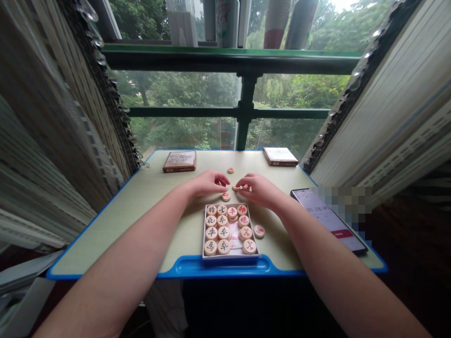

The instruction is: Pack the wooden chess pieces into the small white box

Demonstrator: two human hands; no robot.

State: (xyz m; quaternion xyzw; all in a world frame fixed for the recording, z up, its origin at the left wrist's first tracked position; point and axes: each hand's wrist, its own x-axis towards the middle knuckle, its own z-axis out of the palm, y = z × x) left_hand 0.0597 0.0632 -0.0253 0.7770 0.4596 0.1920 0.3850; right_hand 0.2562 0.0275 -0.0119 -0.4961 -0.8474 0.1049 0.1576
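Observation:
A shallow white box [231, 256] lies at the near edge of a small blue-rimmed table [148, 197]. It holds several round wooden chess discs [223, 232] with black or red characters. My left hand [207, 183] rests palm down just behind the box, fingers curled, fingertips close to a loose disc [226, 196]. My right hand [259, 190] is beside it, fingers pinched on a wooden disc [244, 188]. One more disc [230, 170] lies farther back, and another [259, 231] sits on the table right of the box.
A brown box lid [179, 161] lies at the back left and a white-topped box [280, 156] at the back right. A phone [329, 219] with a lit screen lies at the right edge. Window bars and curtains enclose the table.

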